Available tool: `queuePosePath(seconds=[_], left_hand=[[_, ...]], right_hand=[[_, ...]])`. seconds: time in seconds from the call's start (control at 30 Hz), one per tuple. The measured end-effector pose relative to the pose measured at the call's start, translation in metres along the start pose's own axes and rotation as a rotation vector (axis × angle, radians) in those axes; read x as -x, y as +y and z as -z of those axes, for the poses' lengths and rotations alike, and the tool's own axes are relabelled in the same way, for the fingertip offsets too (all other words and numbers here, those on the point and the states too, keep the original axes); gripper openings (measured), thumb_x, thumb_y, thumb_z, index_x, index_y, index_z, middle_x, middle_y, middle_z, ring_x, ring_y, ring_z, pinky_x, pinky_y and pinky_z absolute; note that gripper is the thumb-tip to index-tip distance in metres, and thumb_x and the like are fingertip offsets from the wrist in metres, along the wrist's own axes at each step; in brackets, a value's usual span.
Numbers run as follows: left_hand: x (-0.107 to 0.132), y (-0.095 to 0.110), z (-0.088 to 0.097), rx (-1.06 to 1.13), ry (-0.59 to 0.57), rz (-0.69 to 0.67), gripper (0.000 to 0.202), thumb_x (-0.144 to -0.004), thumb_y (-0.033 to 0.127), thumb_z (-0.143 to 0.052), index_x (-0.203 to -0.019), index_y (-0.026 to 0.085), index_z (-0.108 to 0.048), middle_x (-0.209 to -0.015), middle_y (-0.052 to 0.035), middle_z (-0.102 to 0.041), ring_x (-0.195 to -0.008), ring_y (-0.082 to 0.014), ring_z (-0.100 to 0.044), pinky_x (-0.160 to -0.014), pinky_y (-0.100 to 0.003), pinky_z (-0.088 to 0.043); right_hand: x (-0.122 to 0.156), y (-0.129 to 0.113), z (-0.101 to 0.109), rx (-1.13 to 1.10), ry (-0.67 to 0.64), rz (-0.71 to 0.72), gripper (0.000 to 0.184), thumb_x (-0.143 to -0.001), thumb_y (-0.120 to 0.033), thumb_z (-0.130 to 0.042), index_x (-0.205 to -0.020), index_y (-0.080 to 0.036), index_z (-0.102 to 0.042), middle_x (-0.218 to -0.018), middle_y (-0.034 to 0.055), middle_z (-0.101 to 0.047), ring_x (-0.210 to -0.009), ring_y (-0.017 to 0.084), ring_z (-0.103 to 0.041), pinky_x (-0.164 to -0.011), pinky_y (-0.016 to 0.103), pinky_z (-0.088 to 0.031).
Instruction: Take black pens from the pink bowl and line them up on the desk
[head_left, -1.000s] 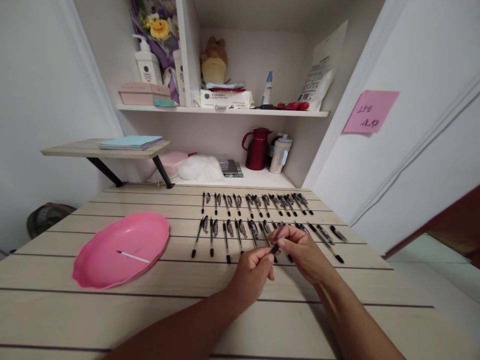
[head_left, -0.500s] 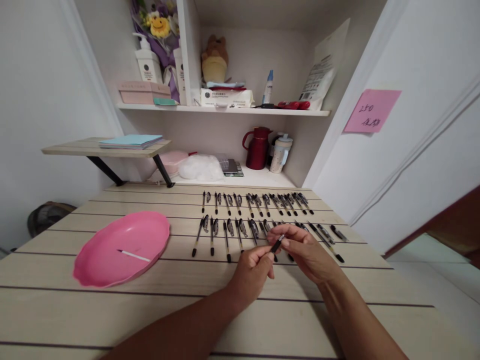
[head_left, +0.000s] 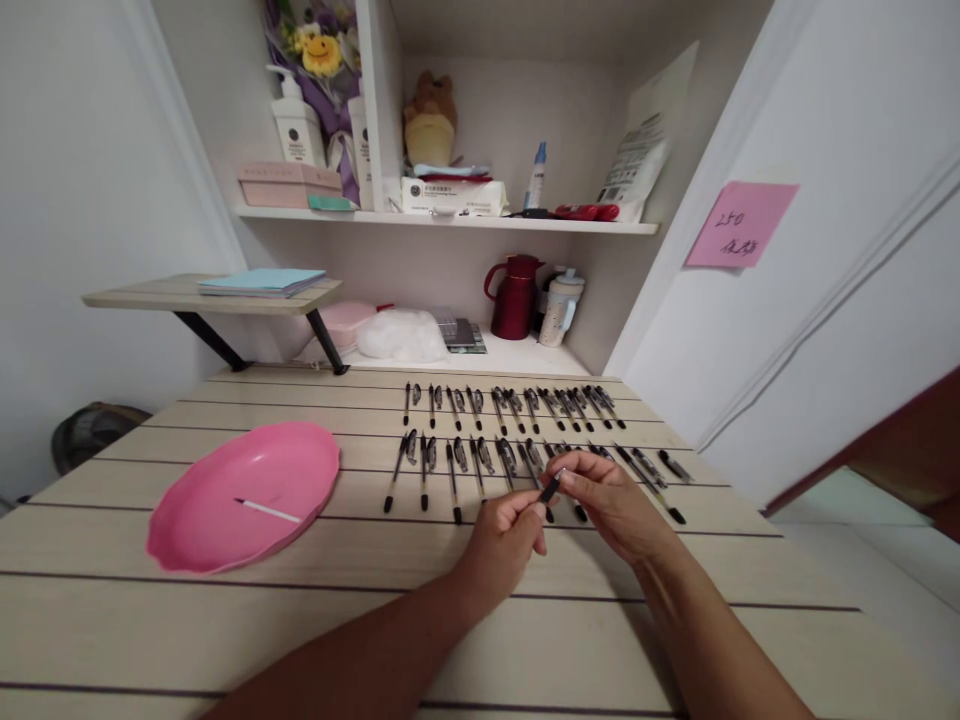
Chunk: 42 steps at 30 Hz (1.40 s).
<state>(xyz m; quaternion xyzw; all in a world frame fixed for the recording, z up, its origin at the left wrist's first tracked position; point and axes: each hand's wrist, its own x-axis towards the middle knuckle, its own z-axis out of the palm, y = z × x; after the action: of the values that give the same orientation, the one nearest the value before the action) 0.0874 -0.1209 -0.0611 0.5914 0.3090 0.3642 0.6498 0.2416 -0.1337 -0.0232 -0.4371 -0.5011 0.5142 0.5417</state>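
A pen barrel with a black grip [head_left: 551, 488] is pinched between the thumb and fingers of my left hand [head_left: 499, 550]. Fingertips of my right hand [head_left: 619, 505] close on the barrel's upper end, where a small silvery tip partly shows. Most of the barrel is hidden inside my left hand. Behind my hands, pens with black ends [head_left: 454, 485] lie in two rows, with black caps [head_left: 460, 455] beside them. My right hand covers part of the nearer row. A loose cap [head_left: 675, 466] lies at that row's right end.
A pink basin [head_left: 199, 500] on the left of the slatted table [head_left: 360, 620] holds a white refill [head_left: 268, 511] with a dark tip. Behind the table stand a red jug [head_left: 516, 297] and a pale cup [head_left: 561, 308]. A small raised shelf [head_left: 150, 291] overhangs the back left.
My right fingertips have shifted slightly and now cover more of the silvery tip. My left hand keeps its hold on the barrel. The rows of pens and the basin stay put.
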Motion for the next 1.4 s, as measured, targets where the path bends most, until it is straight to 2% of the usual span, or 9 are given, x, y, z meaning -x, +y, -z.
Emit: queuePosePath(seconds=[0.1, 0.17, 0.3, 0.43, 0.57, 0.73, 0.9, 1.03, 1.4], left_hand=[[-0.001, 0.002, 0.0, 0.002, 0.012, 0.02, 0.038, -0.081, 0.035, -0.045, -0.105, 0.009, -0.061, -0.048, 0.0051, -0.043, -0.04, -0.0044, -0.024, -0.043, -0.02, -0.018], [-0.001, 0.004, 0.0, 0.004, 0.016, 0.03, 0.039, -0.08, 0.034, -0.045, -0.106, 0.009, -0.06, -0.048, 0.0052, -0.043, -0.04, -0.0045, -0.024, -0.042, -0.02, -0.018], [0.0, 0.006, -0.001, -0.007, 0.005, 0.034, 0.04, -0.08, 0.035, -0.046, -0.107, 0.009, -0.061, -0.048, 0.0049, -0.043, -0.041, -0.0046, -0.024, -0.042, -0.02, -0.019], [-0.001, 0.004, -0.001, -0.028, -0.008, 0.015, 0.04, -0.08, 0.035, -0.047, -0.106, 0.01, -0.062, -0.048, 0.0045, -0.044, -0.042, -0.005, -0.026, -0.043, -0.02, -0.02], [-0.002, 0.001, -0.001, -0.034, 0.003, -0.005, 0.04, -0.08, 0.037, -0.047, -0.105, 0.01, -0.063, -0.05, 0.0036, -0.046, -0.043, -0.0057, -0.028, -0.045, -0.02, -0.022], [-0.002, -0.001, -0.002, -0.003, 0.0, 0.003, 0.041, -0.079, 0.037, -0.047, -0.104, 0.009, -0.063, -0.05, 0.0035, -0.046, -0.044, -0.0055, -0.028, -0.045, -0.02, -0.022], [-0.001, 0.003, -0.002, 0.054, -0.004, 0.038, 0.041, -0.078, 0.037, -0.047, -0.105, 0.008, -0.061, -0.049, 0.0045, -0.045, -0.041, -0.0042, -0.024, -0.043, -0.02, -0.019], [-0.002, 0.005, 0.001, 0.087, 0.022, 0.048, 0.044, -0.077, 0.04, -0.048, -0.106, 0.008, -0.06, -0.047, 0.0051, -0.044, -0.039, -0.0041, -0.024, -0.042, -0.02, -0.018], [-0.003, 0.004, -0.001, 0.1, 0.032, 0.073, 0.043, -0.077, 0.04, -0.049, -0.103, 0.009, -0.062, -0.045, 0.0046, -0.045, -0.038, -0.004, -0.025, -0.041, -0.02, -0.017]], right_hand=[[-0.008, -0.004, 0.014, 0.046, 0.094, 0.002, 0.03, -0.069, -0.041, -0.064, -0.091, -0.021, -0.062, -0.088, 0.0062, -0.066, -0.08, 0.019, -0.059, -0.072, 0.032, -0.044], [-0.017, -0.008, 0.041, 0.214, 0.281, 0.003, 0.032, -0.069, -0.044, -0.062, -0.092, -0.022, -0.062, -0.087, 0.0069, -0.065, -0.083, 0.021, -0.058, -0.071, 0.034, -0.043], [-0.026, -0.012, 0.12, 0.941, 0.768, -0.054, 0.015, -0.062, -0.036, -0.065, -0.067, -0.022, -0.064, -0.066, 0.0086, -0.06, -0.074, 0.026, -0.055, -0.062, 0.036, -0.034], [-0.021, 0.0, 0.172, 1.127, 0.789, -0.119, 0.017, -0.053, -0.02, -0.068, -0.045, -0.023, -0.054, -0.052, 0.0071, -0.05, -0.066, 0.026, -0.052, -0.057, 0.037, -0.026], [-0.016, 0.009, 0.184, 1.074, 0.799, -0.117, 0.019, -0.048, -0.011, -0.067, -0.045, -0.022, -0.052, -0.047, 0.0046, -0.048, -0.061, 0.023, -0.05, -0.055, 0.035, -0.026], [-0.018, -0.006, 0.151, 0.701, 0.753, -0.142, 0.015, -0.055, -0.02, -0.067, -0.069, -0.019, -0.062, -0.057, 0.0055, -0.059, -0.054, 0.017, -0.051, -0.05, 0.031, -0.034], [-0.02, -0.022, 0.056, 0.038, 0.309, -0.038, 0.02, -0.059, -0.025, -0.071, -0.077, -0.021, -0.063, -0.065, -0.0007, -0.059, -0.055, 0.011, -0.05, -0.05, 0.024, -0.038], [-0.02, -0.016, 0.003, -0.15, 0.21, 0.063, 0.02, -0.065, -0.028, -0.069, -0.081, -0.021, -0.059, -0.075, 0.0016, -0.063, -0.063, 0.012, -0.054, -0.054, 0.024, -0.041], [-0.011, -0.008, 0.0, -0.106, 0.252, 0.111, 0.024, -0.067, -0.031, -0.069, -0.086, -0.022, -0.057, -0.078, 0.0038, -0.066, -0.074, 0.017, -0.059, -0.062, 0.027, -0.043]])
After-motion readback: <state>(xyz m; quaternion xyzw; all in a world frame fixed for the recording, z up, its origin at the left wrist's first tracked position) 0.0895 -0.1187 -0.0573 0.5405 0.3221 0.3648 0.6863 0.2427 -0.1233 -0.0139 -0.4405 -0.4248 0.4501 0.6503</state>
